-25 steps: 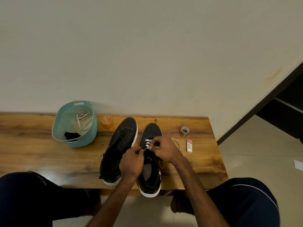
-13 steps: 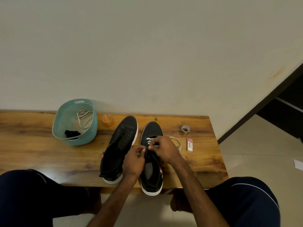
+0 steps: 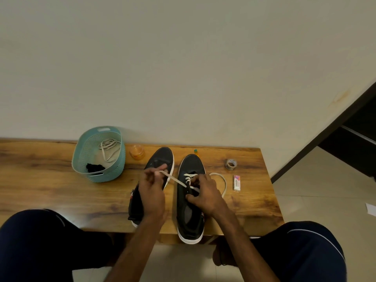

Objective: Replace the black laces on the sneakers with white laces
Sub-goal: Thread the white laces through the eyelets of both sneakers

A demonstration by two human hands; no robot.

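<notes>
A wooden table (image 3: 50, 186) runs along the wall, with the person's knees at its near edge. A teal basket (image 3: 117, 169) stands far left on it, holding a coiled spare lace (image 3: 108, 147) at its far side and a bunched black lace (image 3: 94, 167) at its near side.

Two black shoes with white soles lie side by side near the middle of the table, toes pointing far. The left shoe (image 3: 160, 159) has bare eyelets. The right shoe (image 3: 191, 163) has a white lace (image 3: 175, 180) crossed through its far eyelets, and its heel juts over the near edge.

The left hand (image 3: 151, 192) is over the left shoe and pinches one end of the lace, drawn taut up and left from the right shoe. The right hand (image 3: 205, 192) rests on the right shoe, its fingers curled and pinching the lace at the eyelets. The other end of the lace loops on the table just right of it.

An orange jar (image 3: 138, 152) sits between the basket and the left shoe. Tape (image 3: 231, 164) and an eraser (image 3: 237, 183) lie right of the shoes.
</notes>
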